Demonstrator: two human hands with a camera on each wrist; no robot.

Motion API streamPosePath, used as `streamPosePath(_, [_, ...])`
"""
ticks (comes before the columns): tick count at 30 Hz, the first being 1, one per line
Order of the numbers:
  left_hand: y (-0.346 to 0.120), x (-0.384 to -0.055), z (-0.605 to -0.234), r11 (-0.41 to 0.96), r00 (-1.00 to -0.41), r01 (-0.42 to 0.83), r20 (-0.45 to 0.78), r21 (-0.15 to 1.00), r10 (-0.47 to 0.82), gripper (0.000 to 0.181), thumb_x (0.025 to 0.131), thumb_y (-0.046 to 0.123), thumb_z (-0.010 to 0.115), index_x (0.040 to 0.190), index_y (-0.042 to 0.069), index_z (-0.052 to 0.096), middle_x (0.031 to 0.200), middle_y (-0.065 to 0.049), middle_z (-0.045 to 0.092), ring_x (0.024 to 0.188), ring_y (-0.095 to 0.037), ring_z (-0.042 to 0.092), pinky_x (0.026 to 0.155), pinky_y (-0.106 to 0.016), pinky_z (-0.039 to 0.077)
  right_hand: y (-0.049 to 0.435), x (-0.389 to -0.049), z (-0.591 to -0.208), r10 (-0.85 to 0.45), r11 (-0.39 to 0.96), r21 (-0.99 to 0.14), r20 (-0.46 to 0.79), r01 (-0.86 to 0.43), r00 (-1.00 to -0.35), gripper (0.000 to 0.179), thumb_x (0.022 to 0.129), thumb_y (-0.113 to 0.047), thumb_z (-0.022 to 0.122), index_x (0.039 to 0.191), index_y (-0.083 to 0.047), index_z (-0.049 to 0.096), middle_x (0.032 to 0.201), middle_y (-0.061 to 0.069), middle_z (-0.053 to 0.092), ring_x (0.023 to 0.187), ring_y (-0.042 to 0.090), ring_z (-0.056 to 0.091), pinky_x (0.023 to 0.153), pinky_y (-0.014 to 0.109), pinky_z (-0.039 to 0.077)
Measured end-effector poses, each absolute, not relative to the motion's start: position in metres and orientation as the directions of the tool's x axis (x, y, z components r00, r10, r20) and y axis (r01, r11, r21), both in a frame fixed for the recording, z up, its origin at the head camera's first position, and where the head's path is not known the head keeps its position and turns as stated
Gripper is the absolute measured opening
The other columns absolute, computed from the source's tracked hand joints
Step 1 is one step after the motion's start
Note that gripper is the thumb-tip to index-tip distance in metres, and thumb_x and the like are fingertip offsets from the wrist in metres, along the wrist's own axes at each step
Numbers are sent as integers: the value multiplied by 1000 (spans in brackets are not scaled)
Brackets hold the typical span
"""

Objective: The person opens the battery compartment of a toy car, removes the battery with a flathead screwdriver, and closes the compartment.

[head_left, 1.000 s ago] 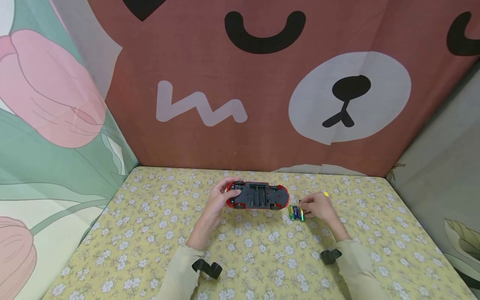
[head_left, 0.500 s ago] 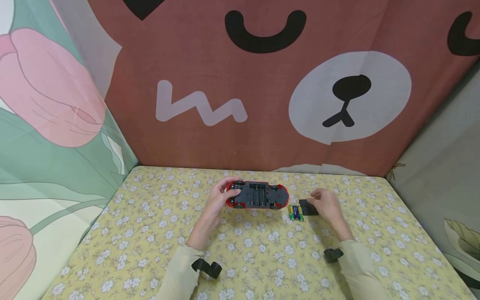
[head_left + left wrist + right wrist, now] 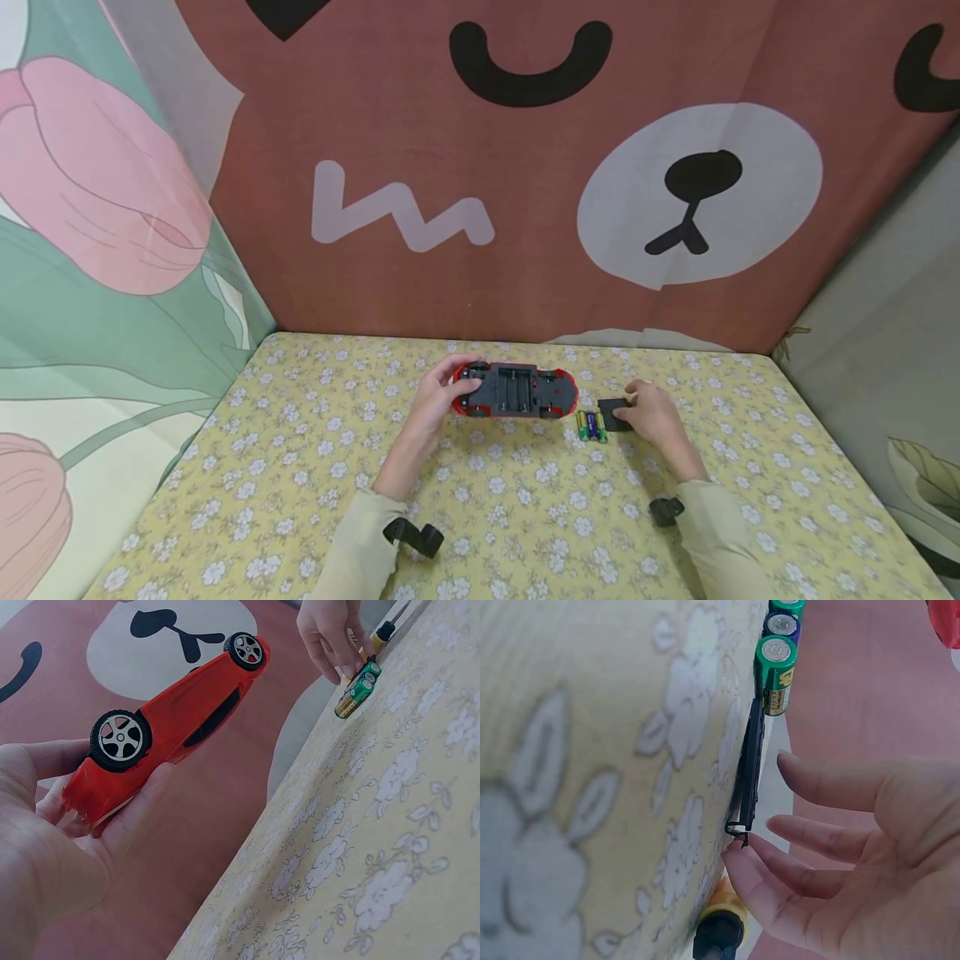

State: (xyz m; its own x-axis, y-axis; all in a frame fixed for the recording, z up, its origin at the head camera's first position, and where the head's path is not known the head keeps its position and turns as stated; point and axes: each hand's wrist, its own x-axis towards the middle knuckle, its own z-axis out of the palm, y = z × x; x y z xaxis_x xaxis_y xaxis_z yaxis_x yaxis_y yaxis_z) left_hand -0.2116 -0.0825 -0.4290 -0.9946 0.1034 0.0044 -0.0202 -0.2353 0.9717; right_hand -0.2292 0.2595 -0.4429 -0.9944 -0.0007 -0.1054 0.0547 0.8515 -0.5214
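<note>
My left hand (image 3: 433, 400) grips one end of a red toy car (image 3: 180, 724), turned wheels-up above the table. Its dark underside (image 3: 516, 392) faces me, with an uncovered battery compartment in the middle. A thin black battery cover (image 3: 615, 414) lies on the cloth to the right of the car. At the cover's right edge is my right hand (image 3: 658, 417). In the right wrist view its fingertips touch the tab end, while the thumb stands apart above the cover. Directly left of the cover are three batteries (image 3: 592, 426) in a row, two green and one blue.
A screwdriver (image 3: 382, 634) with a yellow and black handle lies beyond my right hand, hidden from the head view. Flowered yellow cloth (image 3: 480, 517) covers the table. A bear-print curtain (image 3: 525, 275) rises at its back edge, with further curtains at both sides.
My right hand has shifted right from beside the batteries, uncovering the black cover. Its thumb and fingers have since spread at the cover's right edge. The left hand and car stay put.
</note>
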Motion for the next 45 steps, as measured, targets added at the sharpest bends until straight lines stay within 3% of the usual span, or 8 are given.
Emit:
streamPosePath(15, [-83, -211, -429, -238, -994, -12, 14, 971, 108, 43, 93, 3, 70, 134, -3, 62, 135, -16, 57, 110, -26, 64, 82, -29, 58, 258, -230, -438, -41, 883, -468, -138, 29, -990, 52, 91, -4, 76, 129, 24, 53, 121, 42, 60, 110, 51, 61, 88, 54, 55])
streamPosePath(24, [-82, -210, -427, -237, -994, -8, 18, 971, 108, 44, 93, 3, 70, 135, -5, 60, 135, -17, 58, 107, -24, 64, 80, -29, 58, 260, -232, -441, -46, 889, -457, -159, 32, -986, 46, 94, -4, 72, 126, 25, 55, 120, 41, 61, 109, 50, 62, 86, 53, 55])
streamPosePath(30, [-82, -209, -426, -239, -994, -7, 19, 971, 108, 41, 94, 2, 70, 134, -3, 62, 134, -16, 58, 106, -22, 65, 80, -28, 58, 261, -233, -441, -38, 883, -468, -158, 41, -987, 37, 93, -3, 72, 117, 23, 58, 113, 37, 62, 100, 43, 63, 82, 50, 55])
streamPosePath(40, [-82, -210, -428, -228, -994, -6, 19, 974, 106, 37, 94, 3, 70, 131, -1, 65, 133, -17, 59, 107, -23, 65, 81, -29, 58, 264, -230, -439, -14, 806, -588, -137, 70, -990, 30, 96, -4, 68, 115, 14, 53, 106, 30, 60, 91, 38, 61, 74, 46, 53])
streamPosePath(45, [-82, -210, -427, -229, -994, -4, 21, 973, 106, 37, 94, 2, 69, 131, -1, 65, 133, -17, 59, 106, -22, 65, 80, -29, 58, 265, -225, -432, 7, 753, -657, -36, 29, -999, 29, 99, -5, 66, 119, 13, 55, 98, 26, 65, 83, 37, 64, 69, 45, 54])
